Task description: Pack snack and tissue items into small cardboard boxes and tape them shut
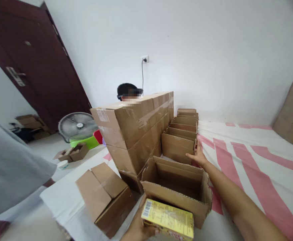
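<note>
My left hand (pixel 138 221) is closed around the left end of a yellow printed box (pixel 168 217) with a barcode. Just behind that box stands an open cardboard box (pixel 176 194), its flaps up and its visible inside bare. My right hand (pixel 198 154) has its fingers spread at the right side of another open cardboard box (pixel 178 147), farther back in the row. The fingertips seem to touch that box's corner, and part of the hand is behind its edge.
Stacked taped cartons (pixel 141 124) form a wall left of the row, with a person's head (pixel 127 91) behind. A flapped carton (pixel 106 197) sits at front left. A fan (pixel 78 126) stands on the floor. Striped cloth (pixel 236 160) spreads at right; a grey garment (pixel 13 174) shows at left.
</note>
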{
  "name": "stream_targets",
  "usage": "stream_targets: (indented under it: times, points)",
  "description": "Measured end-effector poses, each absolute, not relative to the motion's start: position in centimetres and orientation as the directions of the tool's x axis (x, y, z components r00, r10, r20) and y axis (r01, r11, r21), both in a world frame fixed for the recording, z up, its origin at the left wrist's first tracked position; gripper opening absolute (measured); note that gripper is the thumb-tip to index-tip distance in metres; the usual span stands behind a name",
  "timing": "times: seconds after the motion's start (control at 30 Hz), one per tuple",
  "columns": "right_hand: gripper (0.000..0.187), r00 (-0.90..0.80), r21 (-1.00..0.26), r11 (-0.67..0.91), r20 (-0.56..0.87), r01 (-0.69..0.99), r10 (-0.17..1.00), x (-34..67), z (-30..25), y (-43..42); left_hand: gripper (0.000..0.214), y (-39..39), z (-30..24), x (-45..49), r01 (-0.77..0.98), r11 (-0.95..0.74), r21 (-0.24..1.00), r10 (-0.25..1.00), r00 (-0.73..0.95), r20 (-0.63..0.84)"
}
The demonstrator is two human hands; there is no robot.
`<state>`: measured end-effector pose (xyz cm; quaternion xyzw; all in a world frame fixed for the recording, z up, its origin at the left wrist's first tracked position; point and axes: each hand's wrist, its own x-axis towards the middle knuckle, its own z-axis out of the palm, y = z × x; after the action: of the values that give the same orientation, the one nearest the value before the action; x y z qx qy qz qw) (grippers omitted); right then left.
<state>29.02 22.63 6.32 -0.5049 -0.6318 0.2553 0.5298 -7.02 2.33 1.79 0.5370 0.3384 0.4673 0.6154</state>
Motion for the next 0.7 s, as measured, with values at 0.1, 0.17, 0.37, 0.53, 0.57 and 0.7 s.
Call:
stream_targets:
  times: [0.1,0.17,0.37,0.53,0.57,0.7]
  points:
    - [0.132,0.125,-0.884,0.236,0.309,0.403,0.943,29.2,6.7,20.8,0.118,2.0,2.2,-6.9,-0.187,0.031,0.982,0.936,0.349,0.037]
    - [0.125,0.161,-0.891,0.158,0.247,0.426,0.956,29.7,7.1,18.8,0.113,2.1,2.5,-6.8,-0.167,0.022,0.986,0.938,0.344,0.038]
    - [0.091,0.161,-0.875,0.014,0.104,0.484,0.981,31.5,8.0,8.8,0.089,3.0,5.1,-5.6,-0.088,-0.045,0.995,0.939,0.336,0.072]
    - [0.077,-0.017,-0.846,0.007,-0.002,0.533,1.0,31.6,8.4,-0.7,0.081,5.1,7.1,-3.3,-0.089,-0.099,0.991,0.945,0.302,0.121]
    - [0.076,-0.06,-0.833,0.024,-0.011,0.552,0.998,31.5,8.4,-2.3,0.08,5.7,7.2,-2.8,-0.092,-0.1,0.991,0.949,0.289,0.123]
    - [0.067,-0.176,-0.755,0.103,-0.016,0.648,0.984,31.3,8.1,-8.4,0.083,7.6,6.9,-1.3,-0.085,-0.113,0.99,0.968,0.214,0.129]
